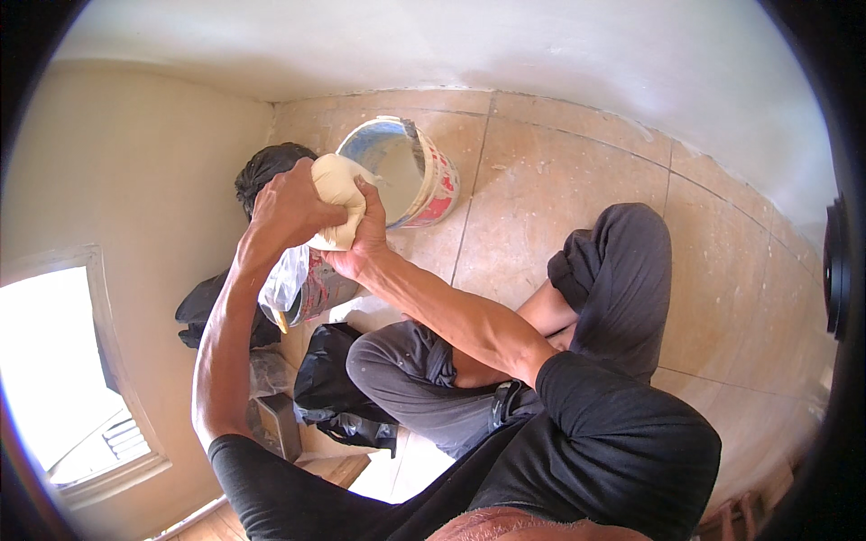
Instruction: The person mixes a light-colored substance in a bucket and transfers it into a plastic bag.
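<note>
In front of me, my left hand (pixel 293 209) and my right hand (pixel 364 233) grip a bulging, soft cream-coloured bag (pixel 336 180) from both sides. The fingers of my left hand curl over its near left side, while the right hand cups its right side and underside, thumb up. The bag looks creased where it is pressed. Its far right end reaches the rim of a round bucket (pixel 437 185), white with red marks outside and bluish inside. Pale, smooth material (pixel 397 176) lies in the bucket. Whether anything passes from the bag into it, I cannot tell.
Below my hands stands a second bucket (pixel 327 290) with clear plastic (pixel 287 278) over its edge. Black bags (pixel 329 371) lie beside my crossed legs (pixel 406 361) and along the left wall (pixel 162 171). A bright window (pixel 68 361) is at left. Tiled floor (pixel 532 207) extends right.
</note>
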`<action>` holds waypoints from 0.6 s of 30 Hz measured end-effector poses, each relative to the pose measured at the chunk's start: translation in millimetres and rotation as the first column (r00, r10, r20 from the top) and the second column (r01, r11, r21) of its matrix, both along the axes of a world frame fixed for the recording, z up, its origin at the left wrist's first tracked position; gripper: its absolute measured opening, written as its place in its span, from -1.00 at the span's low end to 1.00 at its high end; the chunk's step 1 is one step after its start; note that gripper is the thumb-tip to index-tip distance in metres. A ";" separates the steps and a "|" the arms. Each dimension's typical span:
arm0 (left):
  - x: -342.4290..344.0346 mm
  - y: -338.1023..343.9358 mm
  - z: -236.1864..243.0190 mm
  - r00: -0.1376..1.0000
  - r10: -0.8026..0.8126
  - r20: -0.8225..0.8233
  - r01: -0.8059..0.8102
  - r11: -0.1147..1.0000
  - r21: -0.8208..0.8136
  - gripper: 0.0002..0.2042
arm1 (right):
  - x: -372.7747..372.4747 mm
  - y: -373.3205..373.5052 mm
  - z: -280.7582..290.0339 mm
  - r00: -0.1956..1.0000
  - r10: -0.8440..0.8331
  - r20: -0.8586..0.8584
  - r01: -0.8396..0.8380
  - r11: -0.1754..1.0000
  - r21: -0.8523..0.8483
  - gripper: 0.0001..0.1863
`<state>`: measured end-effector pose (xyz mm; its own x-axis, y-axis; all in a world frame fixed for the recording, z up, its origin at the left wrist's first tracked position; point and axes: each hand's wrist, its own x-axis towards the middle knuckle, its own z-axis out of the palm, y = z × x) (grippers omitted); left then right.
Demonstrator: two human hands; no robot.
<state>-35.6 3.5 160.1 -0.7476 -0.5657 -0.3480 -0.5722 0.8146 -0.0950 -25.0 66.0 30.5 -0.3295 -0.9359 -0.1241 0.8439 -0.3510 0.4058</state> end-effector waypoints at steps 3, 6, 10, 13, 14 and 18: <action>3.1 -3.8 0.1 0.998 -0.026 -0.050 0.027 0.999 0.035 -0.40 | 1.5 -2.4 -0.8 1.000 -0.011 -0.001 0.011 1.000 -0.004 -0.36; 5.9 -6.0 -2.3 0.996 -0.033 -0.080 0.036 0.999 0.036 -0.42 | 1.2 -6.1 -0.2 0.999 -0.011 0.031 0.010 0.999 0.047 -0.38; 9.2 -3.7 1.3 0.994 -0.039 -0.102 0.043 0.998 0.043 -0.47 | 4.1 -7.8 1.0 1.000 -0.006 0.029 0.004 0.998 0.070 -0.39; 12.1 -2.7 2.8 0.989 -0.052 -0.136 0.061 0.996 0.067 -0.49 | 5.7 -6.2 3.8 0.999 -0.018 0.032 0.016 0.997 0.078 -0.40; 11.3 -2.2 1.3 0.988 -0.061 -0.144 0.072 0.995 0.068 -0.50 | 5.1 -5.5 2.6 0.999 -0.026 0.032 0.023 0.996 0.085 -0.40; 9.8 -1.9 2.0 0.989 -0.052 -0.138 0.065 0.994 0.093 -0.50 | 5.3 -9.0 -3.1 0.998 -0.060 0.024 0.058 0.995 0.076 -0.41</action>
<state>-25.8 1.7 162.1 -0.8223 -0.4881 -0.2924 -0.5254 0.8487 0.0607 -19.6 57.0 27.4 -0.3800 -0.9025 -0.2025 0.8101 -0.4304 0.3981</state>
